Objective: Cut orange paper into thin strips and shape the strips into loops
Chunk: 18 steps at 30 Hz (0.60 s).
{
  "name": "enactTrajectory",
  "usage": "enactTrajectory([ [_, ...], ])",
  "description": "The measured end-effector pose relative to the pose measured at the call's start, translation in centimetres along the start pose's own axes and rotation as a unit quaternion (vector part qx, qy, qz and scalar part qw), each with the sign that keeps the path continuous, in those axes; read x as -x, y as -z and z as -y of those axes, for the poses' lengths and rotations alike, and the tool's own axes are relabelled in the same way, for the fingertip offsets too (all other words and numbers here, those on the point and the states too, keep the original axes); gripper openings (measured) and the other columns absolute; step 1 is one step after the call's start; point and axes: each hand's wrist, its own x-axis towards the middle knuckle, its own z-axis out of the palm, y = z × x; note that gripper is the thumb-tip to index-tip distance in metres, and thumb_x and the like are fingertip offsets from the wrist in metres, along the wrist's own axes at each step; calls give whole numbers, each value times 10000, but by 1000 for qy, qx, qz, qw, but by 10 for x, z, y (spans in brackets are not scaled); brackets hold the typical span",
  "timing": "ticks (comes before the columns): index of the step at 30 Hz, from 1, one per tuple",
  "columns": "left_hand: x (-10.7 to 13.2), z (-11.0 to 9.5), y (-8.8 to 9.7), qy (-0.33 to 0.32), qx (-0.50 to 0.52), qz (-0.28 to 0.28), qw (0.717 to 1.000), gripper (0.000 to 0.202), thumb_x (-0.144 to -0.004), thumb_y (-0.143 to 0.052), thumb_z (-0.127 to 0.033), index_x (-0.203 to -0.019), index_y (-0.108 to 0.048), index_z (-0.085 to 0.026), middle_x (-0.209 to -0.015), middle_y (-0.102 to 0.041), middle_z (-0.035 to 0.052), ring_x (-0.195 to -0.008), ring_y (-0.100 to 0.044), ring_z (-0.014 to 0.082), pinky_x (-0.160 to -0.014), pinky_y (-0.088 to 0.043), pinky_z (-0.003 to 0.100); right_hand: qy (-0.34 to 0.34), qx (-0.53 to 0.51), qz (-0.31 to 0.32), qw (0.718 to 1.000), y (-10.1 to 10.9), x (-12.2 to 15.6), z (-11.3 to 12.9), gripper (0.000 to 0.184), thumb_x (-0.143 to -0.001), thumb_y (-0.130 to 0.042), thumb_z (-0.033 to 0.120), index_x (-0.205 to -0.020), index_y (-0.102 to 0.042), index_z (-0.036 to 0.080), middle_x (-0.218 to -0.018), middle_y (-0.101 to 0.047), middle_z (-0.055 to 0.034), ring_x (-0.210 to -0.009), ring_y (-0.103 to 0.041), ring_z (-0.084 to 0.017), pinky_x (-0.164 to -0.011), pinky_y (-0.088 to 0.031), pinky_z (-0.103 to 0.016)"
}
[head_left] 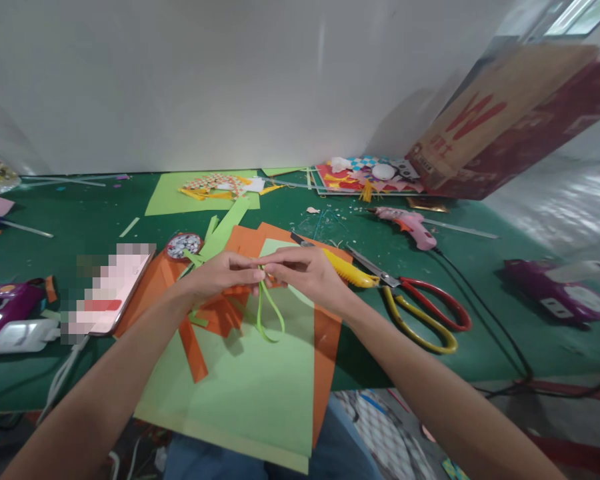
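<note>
A thin light-green paper strip [282, 319] hangs in a loop from my fingertips. My left hand [230, 275] is closed in a pinch at the strip's top. My right hand [304, 270] meets it there, thumb and forefinger pinched on the same strip. Below both hands lies a light-green paper sheet [245, 393], on top of orange paper [329, 373]. Beside my left wrist are orange paper strips [193, 347] and green scraps. A yellow utility knife [353, 270] rests right of my right hand.
Scissors [420, 313] with red and yellow handles lie at the right, near a pink glue gun [407, 225] and its cord. A phone [115, 290] is at the left. Purple power strips [560, 290] and a leaning paper bag [510, 120] stand farther right. Paper crafts [215, 185] lie at the back.
</note>
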Motion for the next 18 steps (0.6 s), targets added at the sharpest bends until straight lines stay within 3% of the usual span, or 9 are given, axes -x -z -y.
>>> enactTrajectory([
  [9, 0, -1, -2, -7, 8, -2, 1000, 375, -704, -687, -516, -692, -708, -141, -677, -649, 28, -621, -521, 110, -582, -386, 228, 0, 11, -2, 1000, 1, 1, 4, 180, -799, -600, 258, -854, -755, 186, -677, -652, -34, -586, -529, -111, -531, -407, -242],
  [15, 0, 0, -1, -3, 1, -3, 1000, 352, -725, -681, -479, -642, -687, -137, -594, -603, 2, -537, -453, 79, -522, -330, 214, -8, 12, -7, 1000, 0, 1, 3, 209, -804, -595, 286, -901, -745, 177, -703, -667, -39, -595, -546, -115, -528, -413, -242],
  [18, 0, -2, -1, -6, -5, 7, 1000, 326, -741, -669, -466, -708, -711, -144, -578, -600, -5, -521, -439, 77, -511, -319, 212, -14, 13, 3, 1000, 0, 0, 2, 182, -799, -594, 277, -855, -735, 177, -651, -643, -22, -587, -543, -112, -534, -424, -241],
])
